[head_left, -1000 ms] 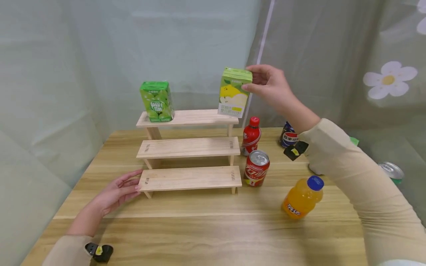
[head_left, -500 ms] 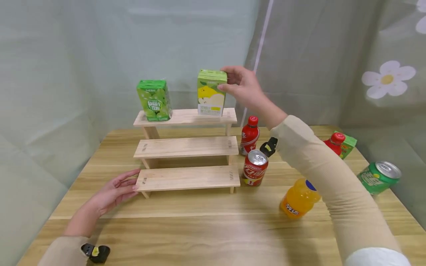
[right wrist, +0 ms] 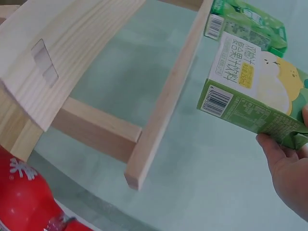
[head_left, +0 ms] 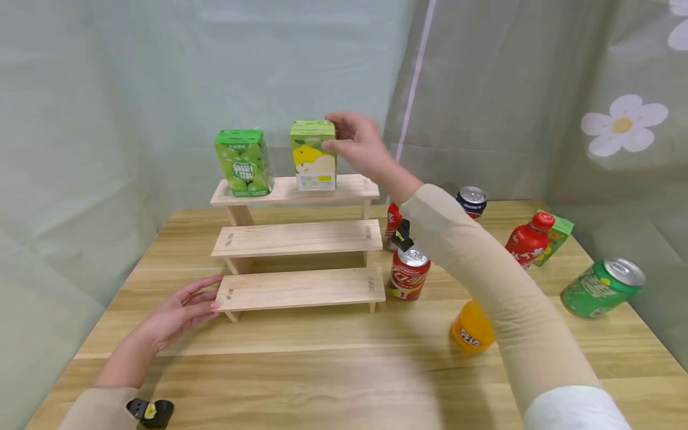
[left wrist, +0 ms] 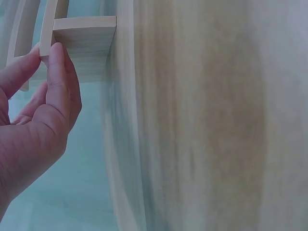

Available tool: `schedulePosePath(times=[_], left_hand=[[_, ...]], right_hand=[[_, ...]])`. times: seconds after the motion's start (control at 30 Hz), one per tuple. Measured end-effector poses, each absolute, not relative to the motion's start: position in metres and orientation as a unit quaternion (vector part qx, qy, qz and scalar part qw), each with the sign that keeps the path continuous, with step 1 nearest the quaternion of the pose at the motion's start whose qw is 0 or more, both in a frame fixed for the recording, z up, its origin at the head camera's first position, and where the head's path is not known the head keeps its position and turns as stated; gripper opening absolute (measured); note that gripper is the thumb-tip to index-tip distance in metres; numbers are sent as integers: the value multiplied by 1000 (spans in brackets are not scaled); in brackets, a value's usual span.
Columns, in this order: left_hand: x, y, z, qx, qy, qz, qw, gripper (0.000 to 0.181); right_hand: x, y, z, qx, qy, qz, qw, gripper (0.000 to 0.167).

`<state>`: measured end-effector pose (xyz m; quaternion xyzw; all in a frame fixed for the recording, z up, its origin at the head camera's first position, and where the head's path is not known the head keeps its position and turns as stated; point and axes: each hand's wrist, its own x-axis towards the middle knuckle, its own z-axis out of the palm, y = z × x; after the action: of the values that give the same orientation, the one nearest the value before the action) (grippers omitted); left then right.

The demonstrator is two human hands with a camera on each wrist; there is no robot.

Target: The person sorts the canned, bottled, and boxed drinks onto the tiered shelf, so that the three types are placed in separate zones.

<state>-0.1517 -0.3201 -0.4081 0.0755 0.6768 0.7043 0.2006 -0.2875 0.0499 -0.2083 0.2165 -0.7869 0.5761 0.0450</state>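
At the left, the left hand pinched the end of the lowest step of the wooden stand between thumb and fingers. On the top step's left end stood the green box, its front printed with white characters that read as 葡萄汁饮料 over pictures of green fruit. Next came the pear box, upright over the middle of the top step; a strip of backdrop showed between base and step in the right wrist view. Its white panel read 双柚汁 and 复合果汁饮料, the latter beside a yellow patch, and a barcode ran along one side with print too fine to read. The right hand held it by its upper right side, thumb in front. Beside the stand stood a red bottle with a white splash mark, partly behind the black wrist device, and a red can with large white characters, partly turned away. The right sleeve cut across the orange bottle, its label too small to read, and the dark can. Farther right were a second red bottle, a green carton behind it, and a green can with white characters that looked like 雪碧.
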Motion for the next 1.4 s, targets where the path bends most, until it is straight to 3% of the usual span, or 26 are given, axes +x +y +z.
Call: schedulePosePath(times=[0.93,1.4], left_hand=[[-151,-319,-410,79,661,717,206,49],[-154,-319,-411,78,655,720,213,48]], right_hand=[[-301,22,-224,209,-794,569,51,50],[-306,18,-224,206,-808,552,19,53]])
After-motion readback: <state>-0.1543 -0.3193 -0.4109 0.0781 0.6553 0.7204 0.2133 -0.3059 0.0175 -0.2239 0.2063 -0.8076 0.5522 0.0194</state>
